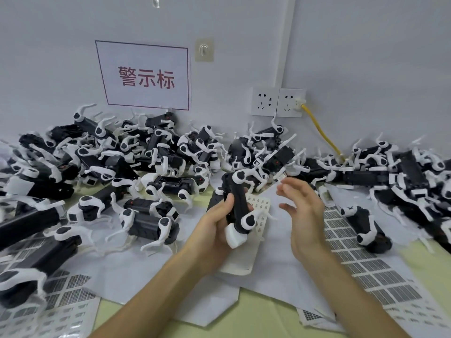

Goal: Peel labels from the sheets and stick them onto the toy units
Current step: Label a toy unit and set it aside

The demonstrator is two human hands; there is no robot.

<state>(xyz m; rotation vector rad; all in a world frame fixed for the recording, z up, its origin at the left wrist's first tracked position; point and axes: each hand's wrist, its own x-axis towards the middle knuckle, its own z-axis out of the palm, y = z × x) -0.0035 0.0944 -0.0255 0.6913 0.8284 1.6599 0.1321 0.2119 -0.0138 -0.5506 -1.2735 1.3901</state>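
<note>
One toy unit (238,198), probably stiff, light plastic best held by its black body rather than its thin legs, is clasped in the left hand (214,230) over the label sheet (262,203), while the blurred right hand (305,211) hovers beside it, and I cannot tell whether it pinches anything.

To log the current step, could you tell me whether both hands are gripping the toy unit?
No, only the left hand grips the toy unit; the right hand is apart beside it with spread fingers.
</note>
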